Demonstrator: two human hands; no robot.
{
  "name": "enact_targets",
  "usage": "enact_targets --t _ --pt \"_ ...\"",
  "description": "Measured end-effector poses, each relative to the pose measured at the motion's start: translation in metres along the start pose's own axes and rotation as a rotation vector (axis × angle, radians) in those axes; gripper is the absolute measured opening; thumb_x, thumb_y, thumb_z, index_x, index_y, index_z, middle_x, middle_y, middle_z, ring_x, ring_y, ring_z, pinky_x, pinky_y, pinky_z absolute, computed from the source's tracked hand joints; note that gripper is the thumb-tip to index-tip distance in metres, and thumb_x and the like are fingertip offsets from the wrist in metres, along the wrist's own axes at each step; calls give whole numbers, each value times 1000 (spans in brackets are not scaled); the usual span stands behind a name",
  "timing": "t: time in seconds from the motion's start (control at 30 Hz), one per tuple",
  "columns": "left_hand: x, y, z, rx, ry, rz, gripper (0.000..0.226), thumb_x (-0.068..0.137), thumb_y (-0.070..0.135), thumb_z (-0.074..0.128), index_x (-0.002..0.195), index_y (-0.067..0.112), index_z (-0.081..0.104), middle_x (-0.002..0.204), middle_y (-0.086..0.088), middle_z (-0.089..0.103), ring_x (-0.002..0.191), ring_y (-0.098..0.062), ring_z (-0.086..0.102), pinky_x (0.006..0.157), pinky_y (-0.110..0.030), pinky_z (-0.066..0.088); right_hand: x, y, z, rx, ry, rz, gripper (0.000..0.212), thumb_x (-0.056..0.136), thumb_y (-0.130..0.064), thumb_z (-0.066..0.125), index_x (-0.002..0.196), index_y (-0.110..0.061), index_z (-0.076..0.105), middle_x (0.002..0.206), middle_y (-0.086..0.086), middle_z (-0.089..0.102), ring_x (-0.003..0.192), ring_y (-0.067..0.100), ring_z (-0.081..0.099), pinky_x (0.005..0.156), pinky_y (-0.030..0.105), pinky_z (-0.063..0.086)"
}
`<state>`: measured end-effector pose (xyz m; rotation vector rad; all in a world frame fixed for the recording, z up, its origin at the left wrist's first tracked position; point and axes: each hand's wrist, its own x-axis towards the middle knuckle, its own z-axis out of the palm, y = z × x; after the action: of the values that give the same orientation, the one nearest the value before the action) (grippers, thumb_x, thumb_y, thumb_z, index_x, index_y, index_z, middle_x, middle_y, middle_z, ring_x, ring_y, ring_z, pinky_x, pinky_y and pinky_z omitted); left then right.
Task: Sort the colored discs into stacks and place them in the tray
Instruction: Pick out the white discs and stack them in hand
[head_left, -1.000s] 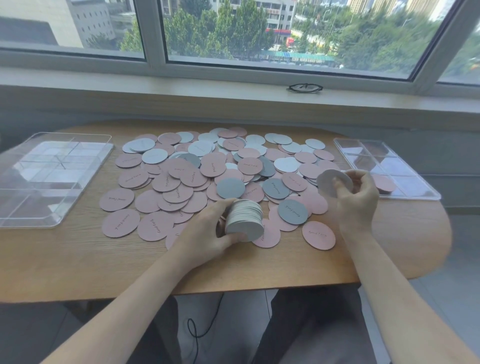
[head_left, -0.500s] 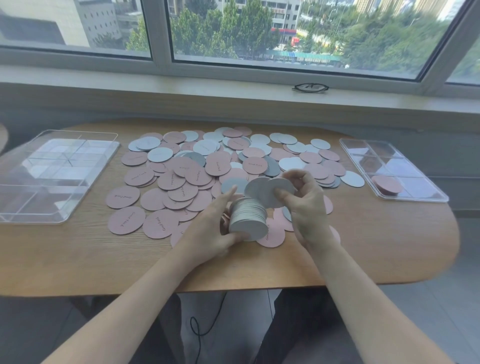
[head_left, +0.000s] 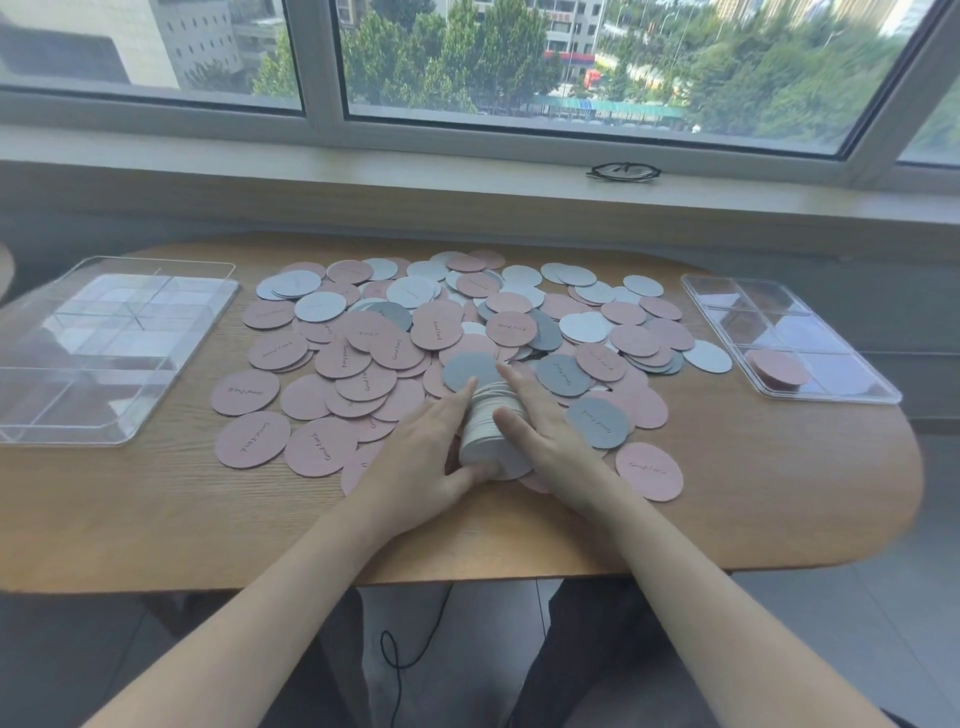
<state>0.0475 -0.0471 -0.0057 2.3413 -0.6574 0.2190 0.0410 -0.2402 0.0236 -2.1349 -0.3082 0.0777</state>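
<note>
1. While the white disc stack (head_left: 488, 426) sits clamped between both hands, I'd square its edges with even side pressure before lifting, or the discs may fan out.
2. The left hand (head_left: 421, 457) curls round the stack's left side, thumb underneath; the right hand (head_left: 540, 431) presses straight fingers against its right side.
3. The stack rests among loose pink discs (head_left: 648, 471) on the wooden table (head_left: 779, 493), well apart from the right tray (head_left: 883, 395).
</note>
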Motion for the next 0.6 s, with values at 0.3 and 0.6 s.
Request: enact_targets --t 0.3,0.6 --pt "0 2 3 110 -59 36 90 93 61 50 160 23 3 154 6 32 136 -12 28 116 -33 22 4 7 -2 -333 -58 -145 96 82 -83 30 158 -30 5 161 -3 24 148 14 20 119 38 19" --pt "2 -4 2 -9 -25 10 77 83 62 59 149 35 30 127 14 54 110 -7 48 99 -32 39 10 53 -72 -214 381 -13 48 95 -48 55 132 -17 56 128 -6 58 122 10 52 104 34 41"
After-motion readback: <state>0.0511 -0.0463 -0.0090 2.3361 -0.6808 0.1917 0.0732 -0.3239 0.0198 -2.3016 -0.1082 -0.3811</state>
